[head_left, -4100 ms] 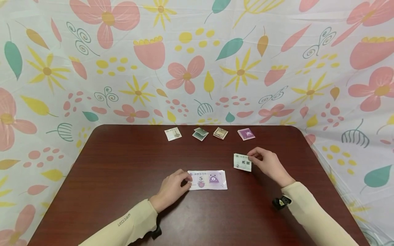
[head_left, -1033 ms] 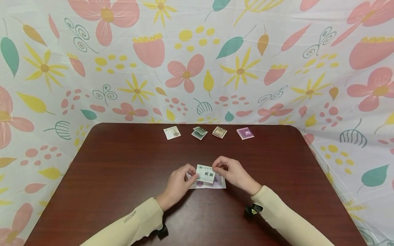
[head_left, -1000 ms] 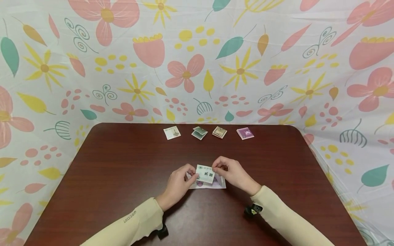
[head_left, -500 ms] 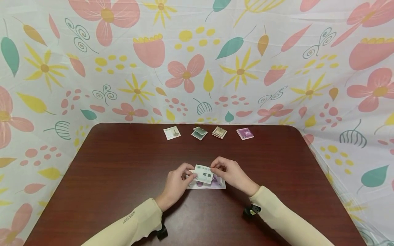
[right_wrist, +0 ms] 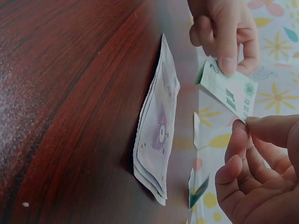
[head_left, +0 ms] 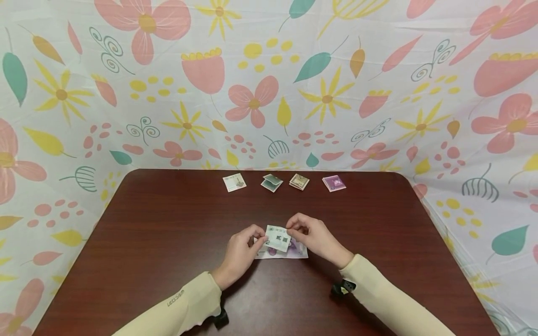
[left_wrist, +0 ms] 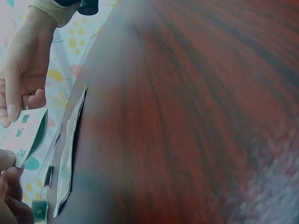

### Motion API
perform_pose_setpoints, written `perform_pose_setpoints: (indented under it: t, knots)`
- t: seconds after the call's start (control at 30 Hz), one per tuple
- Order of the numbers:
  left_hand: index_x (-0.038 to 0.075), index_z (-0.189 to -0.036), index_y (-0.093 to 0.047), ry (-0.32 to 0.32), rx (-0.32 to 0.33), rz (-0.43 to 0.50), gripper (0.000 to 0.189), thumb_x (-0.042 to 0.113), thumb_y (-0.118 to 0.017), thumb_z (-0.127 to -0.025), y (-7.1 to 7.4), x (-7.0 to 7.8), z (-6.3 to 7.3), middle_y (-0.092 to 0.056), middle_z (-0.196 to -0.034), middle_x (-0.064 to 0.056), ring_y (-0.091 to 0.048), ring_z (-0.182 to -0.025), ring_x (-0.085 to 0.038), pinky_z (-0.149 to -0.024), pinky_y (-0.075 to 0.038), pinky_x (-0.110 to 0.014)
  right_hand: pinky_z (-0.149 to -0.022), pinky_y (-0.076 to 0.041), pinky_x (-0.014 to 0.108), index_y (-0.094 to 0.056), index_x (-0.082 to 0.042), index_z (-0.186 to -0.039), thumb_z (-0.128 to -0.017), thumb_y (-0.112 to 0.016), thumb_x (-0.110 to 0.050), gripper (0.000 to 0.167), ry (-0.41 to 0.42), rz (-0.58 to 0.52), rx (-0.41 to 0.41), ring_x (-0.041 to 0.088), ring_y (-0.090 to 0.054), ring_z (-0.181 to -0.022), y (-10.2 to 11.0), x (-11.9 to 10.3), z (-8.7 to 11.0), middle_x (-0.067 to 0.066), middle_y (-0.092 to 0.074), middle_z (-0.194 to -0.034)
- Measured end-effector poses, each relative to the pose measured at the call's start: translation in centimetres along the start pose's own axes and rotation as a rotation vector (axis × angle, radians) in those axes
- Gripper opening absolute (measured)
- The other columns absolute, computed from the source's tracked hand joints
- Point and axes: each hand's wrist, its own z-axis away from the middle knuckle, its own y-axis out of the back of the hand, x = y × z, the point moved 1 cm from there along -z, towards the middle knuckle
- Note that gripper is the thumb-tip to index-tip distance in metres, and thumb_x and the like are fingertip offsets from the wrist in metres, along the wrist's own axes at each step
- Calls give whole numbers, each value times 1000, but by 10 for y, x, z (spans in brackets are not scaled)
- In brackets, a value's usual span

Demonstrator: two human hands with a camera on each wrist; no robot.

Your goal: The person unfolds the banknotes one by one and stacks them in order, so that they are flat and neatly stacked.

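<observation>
A folded green-and-white play banknote [head_left: 277,238] marked 2 is held up above the table, tilted. My left hand [head_left: 238,252] pinches its left end between thumb and fingers, and my right hand [head_left: 317,238] pinches its upper right corner. In the right wrist view the green banknote [right_wrist: 231,93] shows a fold, with darker green inside. Beneath it lie purple play banknotes [right_wrist: 156,126] marked 5, stacked flat and apart from the held one. From above, the purple stack [head_left: 298,252] is partly hidden by the green note and my fingers.
Along the far edge of the brown table [head_left: 168,261] lie a pale note [head_left: 234,182], a folded green note [head_left: 272,182], a folded tan note [head_left: 299,181] and a folded purple note [head_left: 334,183]. A flower-patterned cloth [head_left: 269,93] hangs behind.
My right hand has brought the green banknote leftward over the purple stack. My left hand has let go of the purple banknotes and taken the green one's left end. Lately both hands barely shift.
</observation>
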Motion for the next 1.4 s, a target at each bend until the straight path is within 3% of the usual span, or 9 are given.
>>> perform_pose_setpoints:
  t: [0.17,0.4,0.57,0.73,0.83,1.0,1.2,1.4]
  knots:
    - [16,-94,-73,-22,13,-11,7,17,-80,-93,1,-1,1,-64,-92,0,-47,-66,-3,-60,-41,-22,-71,-52,26,-71,-15,-105,-97,-73,-6,13,9,9,-11,10,-64,-79,1,-1,0,-6,-73,-89]
    - [19,-92,-70,-30,4,5,11,12,-78,-94,2,1,1,-66,-82,10,-49,-62,-4,-59,-41,-22,-76,-53,28,-75,-17,-114,-100,-70,-11,16,32,12,-22,11,-64,-85,3,-2,1,-5,-75,-102]
    - [19,-93,-70,-48,18,31,9,13,-76,-96,3,-1,3,-66,-82,10,-49,-63,-3,-59,-41,-21,-82,-55,31,-76,-14,-121,-104,-65,-17,20,31,14,-16,12,-66,-90,6,-4,1,-2,-75,-115]
    - [15,-95,-71,-65,16,70,4,15,-75,-97,4,-1,3,-64,-83,8,-48,-63,-4,-58,-40,-20,-74,-55,28,-73,-13,-128,-105,-62,-12,25,12,-1,-21,13,-66,-80,7,-1,2,6,-73,-124]
    - [14,-95,-72,-76,12,97,4,14,-75,-97,5,-2,3,-64,-84,8,-47,-62,-3,-58,-38,-19,-78,-55,31,-72,-14,-130,-103,-63,-6,29,30,21,-29,15,-66,-88,8,0,1,7,-72,-127]
    - [13,-96,-71,-90,19,165,5,11,-76,-96,6,-4,4,-65,-84,5,-47,-61,-3,-55,-39,-19,-89,-54,39,-74,-14,-123,-98,-69,-5,27,36,90,-10,18,-66,-103,10,2,2,1,-73,-119]
    - [9,-96,-70,-57,25,217,5,12,-75,-97,9,-5,4,-67,-84,3,-46,-60,-4,-55,-38,-18,-77,-53,35,-76,-9,-112,-93,-75,-5,19,25,112,51,16,-63,-88,15,7,5,0,-69,-102]
    - [11,-96,-70,-5,24,228,5,12,-75,-97,10,-7,4,-67,-83,4,-45,-59,-4,-56,-36,-19,-75,-51,32,-76,-9,-105,-92,-76,-3,14,22,117,101,14,-59,-84,18,11,8,2,-65,-99]
